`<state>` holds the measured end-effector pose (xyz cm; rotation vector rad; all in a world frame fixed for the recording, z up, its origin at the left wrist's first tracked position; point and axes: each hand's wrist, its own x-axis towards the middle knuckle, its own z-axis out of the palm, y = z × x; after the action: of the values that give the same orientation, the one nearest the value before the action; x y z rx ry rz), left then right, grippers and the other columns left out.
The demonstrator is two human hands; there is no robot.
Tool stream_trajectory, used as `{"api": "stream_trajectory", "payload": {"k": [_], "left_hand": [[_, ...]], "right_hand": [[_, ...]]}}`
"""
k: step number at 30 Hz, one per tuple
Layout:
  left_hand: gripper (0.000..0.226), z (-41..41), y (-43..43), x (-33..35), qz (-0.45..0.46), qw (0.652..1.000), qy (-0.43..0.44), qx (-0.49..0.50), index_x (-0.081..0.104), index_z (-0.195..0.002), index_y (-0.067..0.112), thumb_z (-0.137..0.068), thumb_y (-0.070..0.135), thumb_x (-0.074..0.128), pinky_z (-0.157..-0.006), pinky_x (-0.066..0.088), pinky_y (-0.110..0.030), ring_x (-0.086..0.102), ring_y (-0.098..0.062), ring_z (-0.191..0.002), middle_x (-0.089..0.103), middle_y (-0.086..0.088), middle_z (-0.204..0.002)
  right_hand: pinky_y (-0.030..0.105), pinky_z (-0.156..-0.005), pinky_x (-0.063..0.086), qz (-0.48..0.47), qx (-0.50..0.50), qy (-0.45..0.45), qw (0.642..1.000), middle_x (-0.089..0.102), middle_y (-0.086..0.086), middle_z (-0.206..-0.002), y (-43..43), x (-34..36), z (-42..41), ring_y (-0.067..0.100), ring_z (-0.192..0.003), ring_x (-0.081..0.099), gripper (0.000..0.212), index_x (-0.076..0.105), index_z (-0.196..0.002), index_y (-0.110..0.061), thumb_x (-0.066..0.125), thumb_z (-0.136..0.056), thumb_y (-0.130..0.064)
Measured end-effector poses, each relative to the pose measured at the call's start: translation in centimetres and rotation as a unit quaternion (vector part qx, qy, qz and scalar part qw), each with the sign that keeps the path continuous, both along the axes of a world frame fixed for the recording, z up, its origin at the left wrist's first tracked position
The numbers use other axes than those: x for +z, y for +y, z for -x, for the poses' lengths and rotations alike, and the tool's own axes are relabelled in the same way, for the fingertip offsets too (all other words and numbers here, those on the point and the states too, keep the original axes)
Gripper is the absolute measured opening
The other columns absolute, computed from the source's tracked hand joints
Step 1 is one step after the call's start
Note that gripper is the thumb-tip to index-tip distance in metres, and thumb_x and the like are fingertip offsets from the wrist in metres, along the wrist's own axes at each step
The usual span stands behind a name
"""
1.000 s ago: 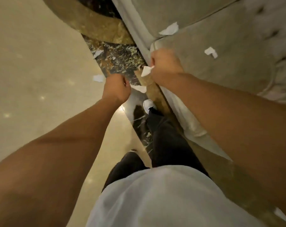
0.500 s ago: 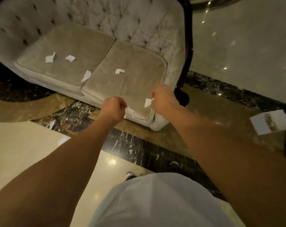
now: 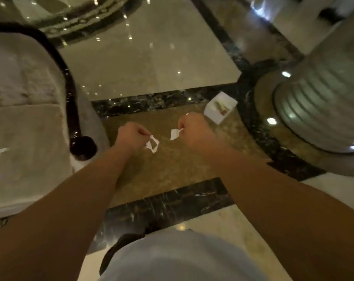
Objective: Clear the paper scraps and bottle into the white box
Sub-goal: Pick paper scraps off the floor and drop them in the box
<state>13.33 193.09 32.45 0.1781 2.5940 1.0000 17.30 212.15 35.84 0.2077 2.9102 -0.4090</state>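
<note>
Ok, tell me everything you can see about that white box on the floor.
The white box is a small open-topped box with plain white walls, card by the look of it. It sits on the brown marble floor, near the column base. Something reddish and pale lies inside, too blurred to identify. Neither hand touches it.

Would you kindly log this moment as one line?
left hand: holds paper scrap | right hand: holds scrap | white box: on floor ahead, near column | scraps not yet dropped

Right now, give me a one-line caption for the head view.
Left hand and right hand each pinch paper scraps, white box on the floor ahead.
</note>
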Motion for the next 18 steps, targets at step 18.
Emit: {"api": "stream_trajectory", "payload": {"k": [18], "left_hand": [[0.014,14.2,42.7,-6.6,0.010,0.959,0.018,-0.284,0.072,-0.077,0.025,-0.082,0.013,0.070,-0.066,0.046,-0.020,0.061,-0.005,-0.074,0.067,0.006,-0.081]], "right_hand": [[0.038,-0.079,0.057,0.001,-0.259,-0.020,0.966,0.067,0.011,-0.095,37.6,-5.2,4.7,0.026,-0.088,0.065,0.017,0.072,-0.095,-0.005,0.059,-0.083,-0.004]]}}
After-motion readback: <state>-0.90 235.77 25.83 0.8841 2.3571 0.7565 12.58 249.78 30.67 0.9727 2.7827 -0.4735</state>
